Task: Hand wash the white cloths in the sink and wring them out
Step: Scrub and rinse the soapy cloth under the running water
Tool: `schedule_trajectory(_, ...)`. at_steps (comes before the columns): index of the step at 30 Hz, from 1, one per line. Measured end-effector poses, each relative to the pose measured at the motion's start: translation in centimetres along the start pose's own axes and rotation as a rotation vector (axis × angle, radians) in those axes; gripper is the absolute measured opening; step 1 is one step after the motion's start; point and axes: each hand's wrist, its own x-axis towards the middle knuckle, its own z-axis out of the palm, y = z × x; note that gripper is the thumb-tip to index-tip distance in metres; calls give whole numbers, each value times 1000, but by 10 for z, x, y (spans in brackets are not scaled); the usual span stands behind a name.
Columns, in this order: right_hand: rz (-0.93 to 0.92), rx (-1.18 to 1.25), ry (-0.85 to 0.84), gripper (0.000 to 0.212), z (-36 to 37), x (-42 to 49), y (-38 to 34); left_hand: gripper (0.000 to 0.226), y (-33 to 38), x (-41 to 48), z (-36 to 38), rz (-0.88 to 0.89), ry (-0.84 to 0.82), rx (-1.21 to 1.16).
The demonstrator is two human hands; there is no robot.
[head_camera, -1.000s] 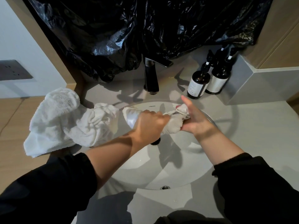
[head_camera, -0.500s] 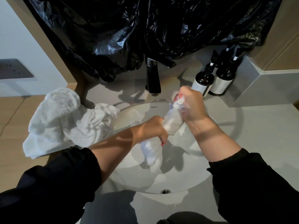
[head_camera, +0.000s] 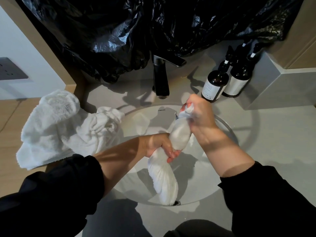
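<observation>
Grips two, left hand [head_camera: 158, 144] and right hand [head_camera: 200, 115], each clenched round one twisted white cloth [head_camera: 179, 134] above one sink [head_camera: 201, 178].

Counted at the basin: two hands, three white cloths, three bottles.
One sink [head_camera: 213, 182] with one faucet [head_camera: 160, 77]. Two hands, the left hand [head_camera: 159, 146] and right hand [head_camera: 200, 117], both grip one twisted cloth [head_camera: 164, 178]. On the counter [head_camera: 265, 134] to the left lie what look like two more: a fluffy towel [head_camera: 51, 125] and a crumpled cloth [head_camera: 102, 127] touching it. Three dark pump bottles: front bottle [head_camera: 214, 84], right bottle [head_camera: 239, 79], and rear bottle [head_camera: 231, 63], partly hidden. One socket plate [head_camera: 10, 69] and one black plastic sheet [head_camera: 119, 31].
</observation>
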Motion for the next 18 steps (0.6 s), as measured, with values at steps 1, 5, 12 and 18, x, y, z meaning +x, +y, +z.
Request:
schedule_trajectory(1,29,16,0,36,0,-1,1,40,-1,0,0,-2,-2,-23)
schedule_trajectory(5,83,40,20,42,2,-4,3,21,-8,0,-6,-14,-46,-46)
schedule_trajectory(12,134,148,-35,39,-4,-1,1,45,3,-9,-9,-16,-3,108)
schedule_trajectory(18,186,279,-94,20,-13,-4,-4,56,1,-6,-3,16,112,132)
